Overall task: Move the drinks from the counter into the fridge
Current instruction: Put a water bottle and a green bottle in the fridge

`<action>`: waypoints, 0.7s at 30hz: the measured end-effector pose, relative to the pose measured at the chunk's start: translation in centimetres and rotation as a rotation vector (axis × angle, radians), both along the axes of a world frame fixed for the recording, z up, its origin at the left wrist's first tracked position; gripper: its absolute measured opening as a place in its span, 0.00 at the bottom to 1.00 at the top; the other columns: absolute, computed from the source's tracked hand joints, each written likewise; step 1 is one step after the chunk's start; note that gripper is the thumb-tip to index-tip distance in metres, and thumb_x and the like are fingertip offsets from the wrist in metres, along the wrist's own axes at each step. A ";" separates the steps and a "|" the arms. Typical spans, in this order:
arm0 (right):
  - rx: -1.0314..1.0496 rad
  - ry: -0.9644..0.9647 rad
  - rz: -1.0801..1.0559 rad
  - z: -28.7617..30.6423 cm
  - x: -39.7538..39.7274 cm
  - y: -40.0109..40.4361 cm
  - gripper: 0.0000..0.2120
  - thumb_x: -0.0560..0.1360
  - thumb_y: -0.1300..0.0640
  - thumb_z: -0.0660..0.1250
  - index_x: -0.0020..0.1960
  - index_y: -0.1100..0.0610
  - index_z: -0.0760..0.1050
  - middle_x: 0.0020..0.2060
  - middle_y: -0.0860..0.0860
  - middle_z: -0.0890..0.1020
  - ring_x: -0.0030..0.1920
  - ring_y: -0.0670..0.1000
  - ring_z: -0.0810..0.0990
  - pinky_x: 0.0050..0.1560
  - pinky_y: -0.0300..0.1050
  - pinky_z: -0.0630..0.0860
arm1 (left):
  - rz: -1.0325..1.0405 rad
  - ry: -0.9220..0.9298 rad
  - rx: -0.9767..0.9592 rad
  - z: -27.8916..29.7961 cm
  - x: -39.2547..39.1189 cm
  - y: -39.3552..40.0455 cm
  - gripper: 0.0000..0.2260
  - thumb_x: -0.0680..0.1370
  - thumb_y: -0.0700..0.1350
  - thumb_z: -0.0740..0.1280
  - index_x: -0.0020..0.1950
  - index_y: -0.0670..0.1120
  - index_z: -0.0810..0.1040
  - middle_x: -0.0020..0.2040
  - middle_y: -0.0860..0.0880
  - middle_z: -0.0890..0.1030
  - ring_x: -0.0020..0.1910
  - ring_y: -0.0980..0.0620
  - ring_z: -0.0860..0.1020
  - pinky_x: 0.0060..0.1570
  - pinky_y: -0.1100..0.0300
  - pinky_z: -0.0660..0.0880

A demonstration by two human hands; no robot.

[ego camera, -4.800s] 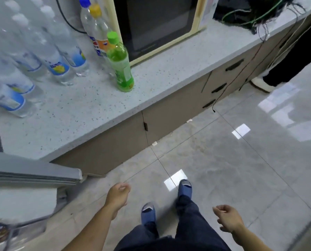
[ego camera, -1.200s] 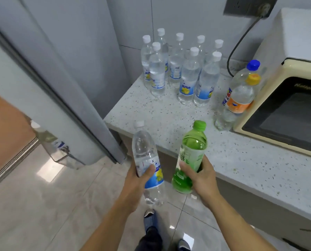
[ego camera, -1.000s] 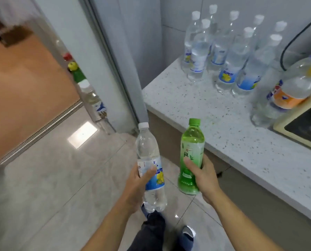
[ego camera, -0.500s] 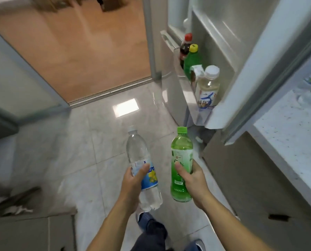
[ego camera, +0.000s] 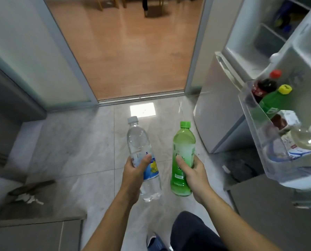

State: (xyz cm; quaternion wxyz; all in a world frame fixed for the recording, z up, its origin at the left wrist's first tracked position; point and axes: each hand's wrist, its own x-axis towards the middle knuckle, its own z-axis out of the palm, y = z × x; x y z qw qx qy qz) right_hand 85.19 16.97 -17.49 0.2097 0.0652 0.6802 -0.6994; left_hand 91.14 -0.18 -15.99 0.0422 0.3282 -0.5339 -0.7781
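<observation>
My left hand point(ego camera: 134, 175) grips a clear water bottle point(ego camera: 139, 142) with a blue and yellow label, held upright over the tiled floor. Beside it, my right hand point(ego camera: 192, 173) holds a green drink bottle point(ego camera: 182, 144), also upright. The fridge point(ego camera: 223, 98) stands to the right with its door open. Its door shelf point(ego camera: 263, 142) carries a dark cola bottle point(ego camera: 264, 86), a green bottle with a yellow cap point(ego camera: 274, 100), a small carton point(ego camera: 286, 118) and a clear bottle point(ego camera: 306, 138). The counter is out of view.
A sliding glass door point(ego camera: 33, 57) stands open ahead, with a wooden floor point(ego camera: 129, 44) beyond. A grey cabinet point(ego camera: 8, 98) is on the left, with a mat point(ego camera: 40, 203) at its foot. The lower fridge compartment point(ego camera: 277, 205) sits under the open door.
I have turned further left, away from the counter, and the fridge door shelf now lies at the right edge. Both hands keep the same bottles in the same grip.
</observation>
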 end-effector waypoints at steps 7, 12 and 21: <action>-0.017 -0.008 -0.064 -1.1 -8.7 -4.5 0.19 0.68 0.43 0.74 0.54 0.51 0.79 0.45 0.50 0.87 0.45 0.52 0.86 0.42 0.46 0.83 | -0.013 0.001 -0.035 -0.2 -9.0 -4.5 0.24 0.65 0.55 0.73 0.59 0.50 0.76 0.48 0.47 0.86 0.45 0.48 0.86 0.39 0.58 0.81; -0.048 -0.025 -0.108 -1.6 -17.6 -7.4 0.12 0.74 0.49 0.73 0.55 0.52 0.80 0.47 0.52 0.86 0.49 0.55 0.86 0.50 0.55 0.83 | -0.059 0.006 -0.088 0.1 -17.6 -7.5 0.25 0.66 0.55 0.73 0.61 0.48 0.75 0.51 0.45 0.85 0.47 0.47 0.85 0.42 0.56 0.82; -0.072 -0.038 -0.240 -0.9 -30.7 -8.6 0.13 0.71 0.46 0.75 0.53 0.49 0.81 0.46 0.51 0.87 0.48 0.54 0.86 0.46 0.51 0.83 | -0.222 0.011 -0.137 1.3 -32.4 -10.5 0.22 0.65 0.55 0.73 0.57 0.53 0.75 0.50 0.47 0.84 0.46 0.50 0.84 0.39 0.61 0.81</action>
